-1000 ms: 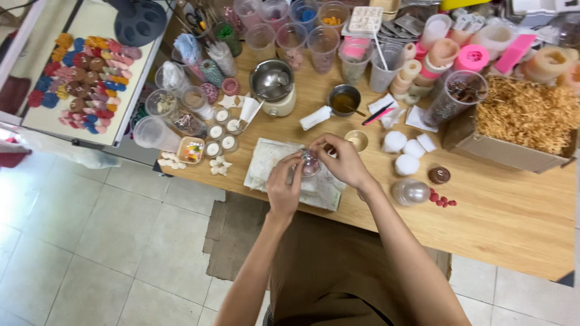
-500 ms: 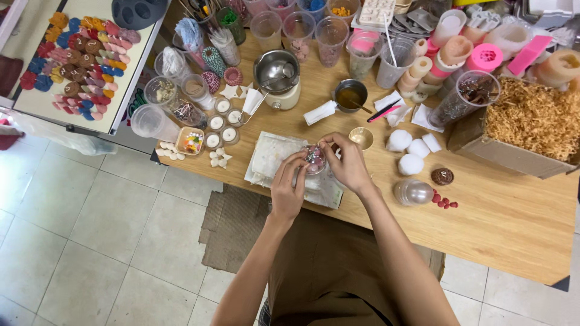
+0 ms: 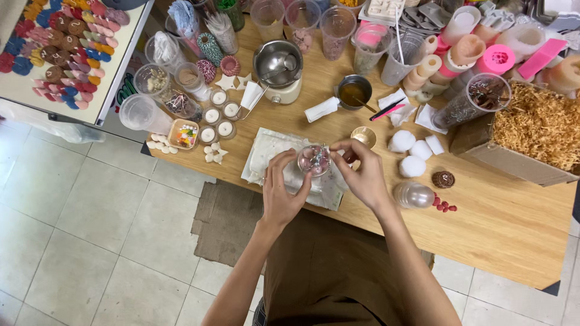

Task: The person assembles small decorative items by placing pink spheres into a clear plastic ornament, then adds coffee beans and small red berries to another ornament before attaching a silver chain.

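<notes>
The clear round ornament [image 3: 314, 160], with pink and dark bits inside, was held up just above the white cloth pad [image 3: 272, 158] at mid-frame, over the near edge of the wooden desk [image 3: 513, 211]. The left hand [image 3: 281, 190] cupped it from below and from the left, fingers curled partway round the shell. The right hand [image 3: 362, 175] was pinched at its top right, thumb and forefinger tips closed on what looked like a small metal cap or loop; too small to tell which.

Risks, as judged from this view:
- The ball sat close to the desk's front edge. A slip of the left hand's light hold would probably drop it past the pad to the tiled floor [image 3: 90, 241], where a thin shell could crack or spill its filling.
- The right hand's pinch was fine and on a tiny part. Too much twist or pull there could tear the cap off or open the shell.
- The small brass dish [image 3: 364, 136] lay just beyond the right fingertips, and the little dark pot of amber liquid [image 3: 353, 93] stood further up. A wide hand movement could knock either over.
- A second clear ball [image 3: 414, 194] and red beads [image 3: 444, 205] lay loose beside the right forearm, so a sweep of that arm could roll them off.
</notes>
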